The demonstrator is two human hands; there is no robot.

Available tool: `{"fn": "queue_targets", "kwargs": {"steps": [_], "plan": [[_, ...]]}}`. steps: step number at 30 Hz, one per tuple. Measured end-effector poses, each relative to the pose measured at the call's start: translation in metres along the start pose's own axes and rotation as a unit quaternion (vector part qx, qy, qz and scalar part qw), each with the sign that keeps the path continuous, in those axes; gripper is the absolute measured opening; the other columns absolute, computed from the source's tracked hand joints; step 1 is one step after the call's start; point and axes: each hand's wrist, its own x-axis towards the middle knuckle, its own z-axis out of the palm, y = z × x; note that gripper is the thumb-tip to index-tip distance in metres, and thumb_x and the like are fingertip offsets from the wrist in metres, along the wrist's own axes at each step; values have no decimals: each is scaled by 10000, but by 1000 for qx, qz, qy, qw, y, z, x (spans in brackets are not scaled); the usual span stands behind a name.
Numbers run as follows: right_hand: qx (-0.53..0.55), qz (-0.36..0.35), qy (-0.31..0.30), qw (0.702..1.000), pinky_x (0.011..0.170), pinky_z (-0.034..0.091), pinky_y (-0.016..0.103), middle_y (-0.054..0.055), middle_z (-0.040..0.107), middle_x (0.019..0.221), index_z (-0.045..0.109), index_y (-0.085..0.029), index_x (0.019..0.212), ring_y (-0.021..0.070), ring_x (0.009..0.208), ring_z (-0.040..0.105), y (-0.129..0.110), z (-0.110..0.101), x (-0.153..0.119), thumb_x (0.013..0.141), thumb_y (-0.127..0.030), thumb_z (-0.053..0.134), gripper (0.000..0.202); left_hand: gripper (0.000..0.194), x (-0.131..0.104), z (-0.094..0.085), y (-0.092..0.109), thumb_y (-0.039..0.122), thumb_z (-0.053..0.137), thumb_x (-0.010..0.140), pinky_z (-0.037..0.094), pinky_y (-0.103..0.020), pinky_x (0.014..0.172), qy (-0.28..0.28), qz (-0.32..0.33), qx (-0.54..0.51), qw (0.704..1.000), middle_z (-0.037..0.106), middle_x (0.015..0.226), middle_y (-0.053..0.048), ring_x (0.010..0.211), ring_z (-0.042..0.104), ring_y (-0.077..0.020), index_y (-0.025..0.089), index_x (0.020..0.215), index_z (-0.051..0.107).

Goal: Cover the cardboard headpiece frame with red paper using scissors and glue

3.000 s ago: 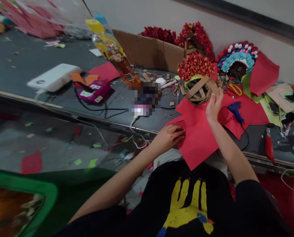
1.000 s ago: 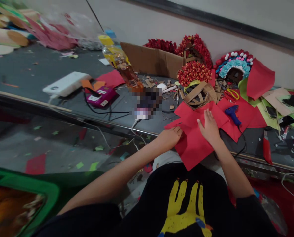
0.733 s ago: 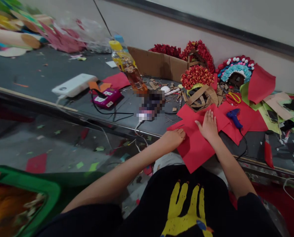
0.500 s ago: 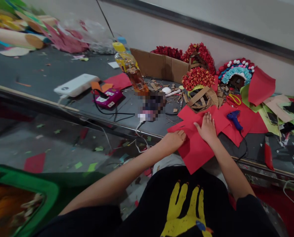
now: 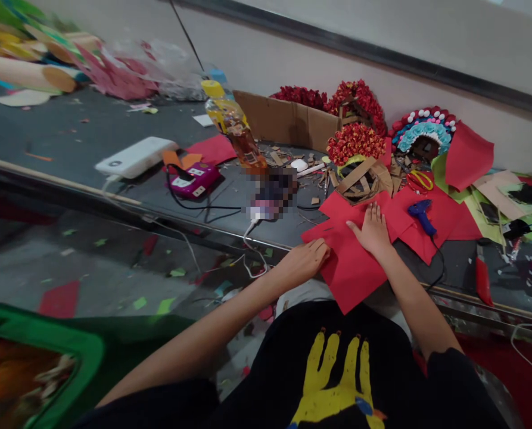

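A sheet of red paper (image 5: 352,271) lies at the table's front edge, one corner hanging over it towards my body. My right hand (image 5: 373,231) rests flat on the sheet, fingers stretched out and thumb spread. At the sheet's left edge, my left hand (image 5: 311,257) has its fingers curled together on the paper; their tips are partly hidden. Other red sheets lie under and beside this one. Just right of my right hand a blue glue gun (image 5: 422,215) lies on red paper, with yellow-handled scissors (image 5: 421,180) behind it.
Behind stand flower-covered headpieces (image 5: 356,144), cardboard scraps and a leaning drink bottle (image 5: 234,125). A white power bank (image 5: 137,157) and purple power strip (image 5: 196,180) with cables lie left. A red-handled cutter (image 5: 483,280) lies right. A green-rimmed container (image 5: 93,351) stands lower left.
My left hand has slid slightly left and towards my body along the paper's edge. My right hand stays flat on the sheet. The view has shifted a little.
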Motion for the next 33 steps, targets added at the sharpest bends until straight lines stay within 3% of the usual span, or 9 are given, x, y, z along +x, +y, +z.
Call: {"fn": "queue_targets", "kwargs": {"steps": [6, 10, 13, 18, 21, 23, 26, 30, 33], "plan": [[9, 3, 42, 999, 1136, 122, 477, 246, 64, 1519, 89, 64, 1442, 310, 1426, 76, 2, 4, 8, 877, -648, 238, 921, 185, -27, -20, -21, 265, 370, 915, 481, -285, 658, 14, -134, -84, 987, 657, 799, -58, 714, 634, -191, 174, 907, 531], [22, 0, 33, 999, 1124, 136, 499, 263, 81, 1514, 99, 60, 1442, 326, 1421, 89, 7, 9, 11, 862, -673, 238, 945, 267, -46, -38, -41, 312, 359, 899, 487, -327, 769, 20, -206, -69, 976, 696, 956, -91, 868, 654, -232, 189, 953, 590], [29, 10, 47, 998, 1124, 128, 498, 275, 50, 1512, 85, 78, 1436, 336, 1421, 70, 8, 11, 12, 851, -690, 236, 977, 340, -58, -48, -50, 329, 342, 899, 483, -344, 797, -15, -245, -43, 968, 705, 1027, -100, 930, 657, -258, 192, 993, 639], [32, 6, 56, 998, 1109, 183, 483, 272, 123, 1506, 181, 69, 1425, 347, 1408, 138, 10, 8, 9, 853, -648, 331, 929, 424, -59, -52, -52, 420, 335, 908, 485, -352, 640, -77, -305, 19, 949, 726, 920, -103, 830, 675, -296, 196, 956, 692], [67, -6, 81, 994, 1001, 356, 390, 217, 443, 1383, 462, -41, 1312, 295, 1257, 443, 16, -9, 7, 903, -525, 332, 647, 364, -43, -50, -52, 394, 395, 897, 487, -323, 668, -9, -283, 7, 959, 701, 1036, -81, 881, 667, -258, 196, 922, 700], [89, -4, 106, 990, 837, 433, 303, 134, 654, 1117, 610, -131, 1128, 220, 999, 609, 19, -21, 8, 937, -439, 269, 497, 310, -26, -49, -51, 356, 432, 886, 487, -305, 686, 42, -269, 2, 962, 696, 1044, -66, 894, 661, -234, 201, 923, 698], [55, -17, 86, 995, 657, 401, 246, 75, 696, 835, 664, -171, 899, 175, 760, 622, 16, -28, 14, 922, -384, 309, 415, 265, 5, -48, -44, 326, 456, 888, 490, -280, 708, 83, -218, -22, 972, 711, 978, -46, 903, 657, -204, 211, 902, 695], [-18, -91, -6, 996, 624, 352, 226, 82, 702, 895, 664, -179, 819, 163, 782, 614, 11, -24, 24, 873, -316, 396, 306, 229, 52, -36, -26, 268, 473, 890, 495, -279, 794, 121, -134, -48, 982, 708, 1001, -51, 941, 648, -188, 194, 938, 684], [-30, -107, -27, 993, 639, 349, 226, 89, 702, 923, 660, -181, 862, 159, 806, 614, 14, -29, 26, 891, -311, 364, 325, 285, 80, -16, -13, 170, 422, 902, 455, -278, 924, 112, -20, -39, 993, 668, 1144, -66, 1057, 610, -162, 175, 1079, 645]]}}
